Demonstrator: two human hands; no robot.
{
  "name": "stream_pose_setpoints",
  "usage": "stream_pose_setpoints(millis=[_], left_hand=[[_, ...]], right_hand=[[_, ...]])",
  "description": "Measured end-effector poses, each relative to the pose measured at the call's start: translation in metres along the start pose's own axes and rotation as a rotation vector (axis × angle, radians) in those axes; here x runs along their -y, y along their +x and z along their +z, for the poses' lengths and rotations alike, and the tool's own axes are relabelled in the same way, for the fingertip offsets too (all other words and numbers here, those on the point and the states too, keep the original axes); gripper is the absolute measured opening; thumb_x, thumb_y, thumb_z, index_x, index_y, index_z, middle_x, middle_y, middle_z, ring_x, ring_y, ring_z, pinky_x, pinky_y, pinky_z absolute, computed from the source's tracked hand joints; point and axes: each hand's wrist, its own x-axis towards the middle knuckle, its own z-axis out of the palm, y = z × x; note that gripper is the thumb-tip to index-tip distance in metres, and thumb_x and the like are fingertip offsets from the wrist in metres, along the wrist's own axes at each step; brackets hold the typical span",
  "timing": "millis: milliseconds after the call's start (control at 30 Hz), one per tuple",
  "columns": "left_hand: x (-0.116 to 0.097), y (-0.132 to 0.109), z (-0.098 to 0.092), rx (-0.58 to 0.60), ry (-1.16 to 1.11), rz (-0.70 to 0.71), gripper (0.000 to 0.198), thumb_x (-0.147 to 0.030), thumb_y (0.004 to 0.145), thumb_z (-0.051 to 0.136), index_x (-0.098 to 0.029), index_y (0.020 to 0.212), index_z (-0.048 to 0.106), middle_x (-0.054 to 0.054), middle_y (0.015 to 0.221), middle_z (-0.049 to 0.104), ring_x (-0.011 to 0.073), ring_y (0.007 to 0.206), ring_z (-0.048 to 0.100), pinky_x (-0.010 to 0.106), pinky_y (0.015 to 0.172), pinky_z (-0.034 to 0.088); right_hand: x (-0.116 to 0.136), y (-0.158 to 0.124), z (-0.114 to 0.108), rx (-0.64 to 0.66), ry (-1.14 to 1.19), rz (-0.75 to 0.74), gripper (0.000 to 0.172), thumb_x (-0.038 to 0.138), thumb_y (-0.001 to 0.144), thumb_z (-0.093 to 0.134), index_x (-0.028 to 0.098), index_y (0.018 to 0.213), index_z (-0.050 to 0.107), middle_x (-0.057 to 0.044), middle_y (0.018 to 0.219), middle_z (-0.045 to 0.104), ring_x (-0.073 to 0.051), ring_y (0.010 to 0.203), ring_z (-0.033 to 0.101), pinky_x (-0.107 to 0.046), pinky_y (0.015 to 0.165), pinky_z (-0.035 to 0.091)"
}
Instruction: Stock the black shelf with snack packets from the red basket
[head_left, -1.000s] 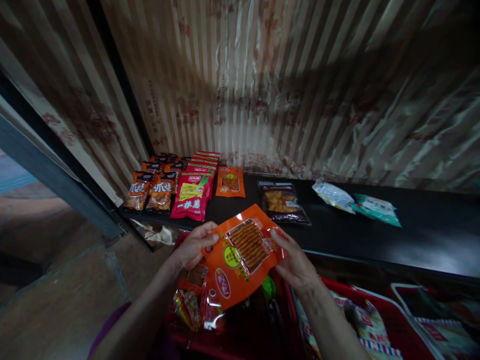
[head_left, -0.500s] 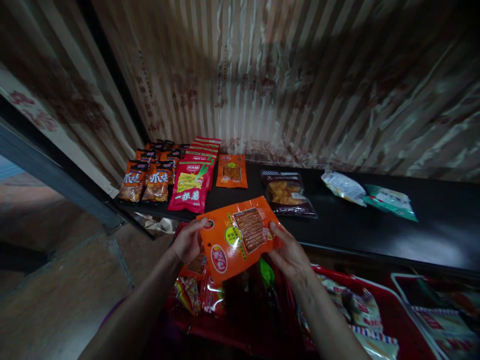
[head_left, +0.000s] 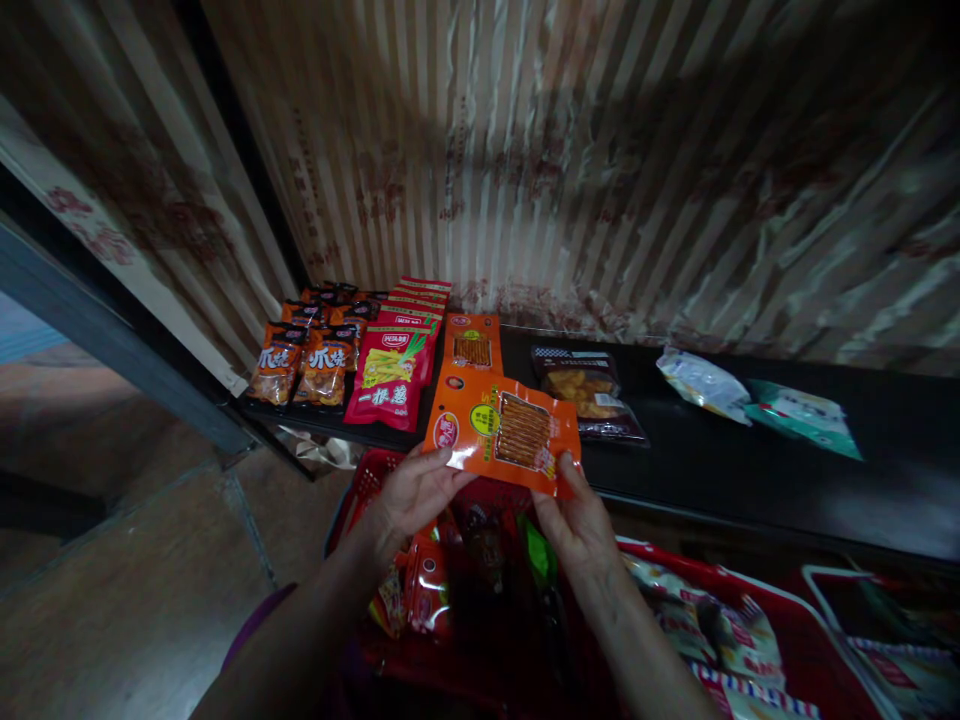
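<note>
Both my hands hold one orange snack packet (head_left: 501, 432) with a clear window showing brown sticks. My left hand (head_left: 413, 491) pinches its near left edge, and my right hand (head_left: 576, 521) pinches its near right corner. The packet lies sideways over the front edge of the black shelf (head_left: 750, 480), just in front of a matching orange packet (head_left: 472, 343) on the shelf. Below my hands stands a red basket (head_left: 360, 490) holding more snack packets.
On the shelf lie orange-brown packets (head_left: 304, 365) at the left, red packets (head_left: 395, 365), a dark packet (head_left: 589, 388), a white one (head_left: 701, 383) and a green one (head_left: 802, 415). A second red basket (head_left: 787, 615) stands at lower right. Striped wall behind.
My hands have lifted the orange packet from over the basket forward to the shelf edge and turned it sideways. My view has shifted slightly.
</note>
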Motion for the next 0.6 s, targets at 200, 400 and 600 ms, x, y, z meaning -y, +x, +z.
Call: stream_pose_setpoints(millis=[200, 400, 600], left_hand=[[0.009, 0.007, 0.013, -0.002, 0.069, 0.111, 0.046, -0.018, 0.070, 0.071, -0.018, 0.115, 0.059, 0.008, 0.111, 0.067, 0.0258, 0.110, 0.058, 0.043, 0.101, 0.039], [-0.001, 0.014, 0.014, -0.197, 0.102, 0.267, 0.052, -0.028, 0.065, 0.077, -0.016, 0.112, 0.060, 0.009, 0.102, 0.069, 0.0267, 0.100, 0.063, 0.042, 0.091, 0.047], [-0.002, 0.006, 0.004, -0.279, 0.334, 0.227, 0.044, -0.032, 0.059, 0.080, -0.013, 0.097, 0.065, 0.007, 0.085, 0.071, 0.0216, 0.077, 0.066, 0.037, 0.077, 0.050]], right_hand=[[-0.006, -0.019, 0.017, -0.029, -0.121, -0.048, 0.026, 0.026, 0.066, 0.078, 0.029, 0.089, 0.068, 0.004, 0.093, 0.074, -0.018, 0.090, 0.068, -0.030, 0.080, 0.058], [-0.005, -0.032, 0.022, 0.046, -0.265, 0.054, 0.026, 0.032, 0.062, 0.079, 0.026, 0.086, 0.071, 0.000, 0.092, 0.074, -0.025, 0.094, 0.067, -0.038, 0.085, 0.054], [0.021, -0.024, 0.017, 0.127, -0.429, 0.051, 0.050, 0.048, 0.061, 0.077, 0.022, 0.103, 0.069, -0.007, 0.104, 0.072, -0.025, 0.095, 0.066, -0.035, 0.079, 0.052]])
